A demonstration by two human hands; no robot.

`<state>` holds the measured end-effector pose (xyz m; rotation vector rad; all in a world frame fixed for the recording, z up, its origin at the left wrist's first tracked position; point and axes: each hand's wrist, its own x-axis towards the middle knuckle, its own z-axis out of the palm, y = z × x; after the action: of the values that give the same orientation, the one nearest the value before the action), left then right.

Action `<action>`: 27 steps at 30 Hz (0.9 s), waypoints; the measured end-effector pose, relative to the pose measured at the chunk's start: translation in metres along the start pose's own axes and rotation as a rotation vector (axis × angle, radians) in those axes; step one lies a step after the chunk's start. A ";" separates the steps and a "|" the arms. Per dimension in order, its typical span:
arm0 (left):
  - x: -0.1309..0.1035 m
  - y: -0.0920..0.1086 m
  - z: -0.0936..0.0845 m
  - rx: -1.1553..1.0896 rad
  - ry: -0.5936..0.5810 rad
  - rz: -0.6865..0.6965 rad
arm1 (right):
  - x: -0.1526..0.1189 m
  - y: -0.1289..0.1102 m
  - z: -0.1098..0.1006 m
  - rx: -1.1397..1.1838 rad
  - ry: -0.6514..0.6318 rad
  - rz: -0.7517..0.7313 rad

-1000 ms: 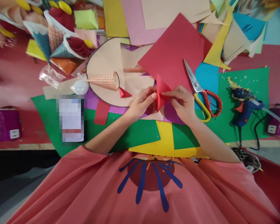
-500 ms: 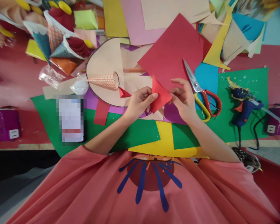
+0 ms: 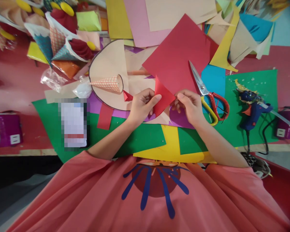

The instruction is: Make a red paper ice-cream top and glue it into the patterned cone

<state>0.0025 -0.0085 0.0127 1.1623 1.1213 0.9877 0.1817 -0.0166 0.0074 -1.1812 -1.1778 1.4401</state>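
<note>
My left hand [image 3: 145, 103] pinches a small folded piece of red paper [image 3: 163, 98] between thumb and fingers. At the paper's right corner, my right hand [image 3: 188, 105] has its thumb and fingertips pressed together on or right beside the tip. A large red paper sheet [image 3: 176, 51] lies just beyond the hands. Left of them, a small checkered paper cone [image 3: 108, 83] and a little red folded piece [image 3: 127, 95] rest on a cream paper shape [image 3: 106, 64] with a dark outline. Scissors [image 3: 205, 91] with red and yellow handles lie beside my right hand.
A blue glue gun [image 3: 252, 116] with its cord lies on green paper at the right. A phone [image 3: 73, 124] sits on the left. Several wrapped paper cones [image 3: 60, 38] fill the back left; paper scraps [image 3: 246, 42] pile up at the back right.
My right hand's raised fingers have curled in toward the thumb at the paper's corner. The folded red paper has shifted slightly left and tilted in my left hand.
</note>
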 end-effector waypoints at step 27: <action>-0.006 0.002 0.002 0.223 -0.211 0.086 | 0.003 0.001 -0.001 0.002 0.081 0.027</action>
<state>0.0029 -0.0146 0.0156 1.4687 1.0371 0.7970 0.1819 -0.0135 0.0057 -1.2462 -1.1084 1.4004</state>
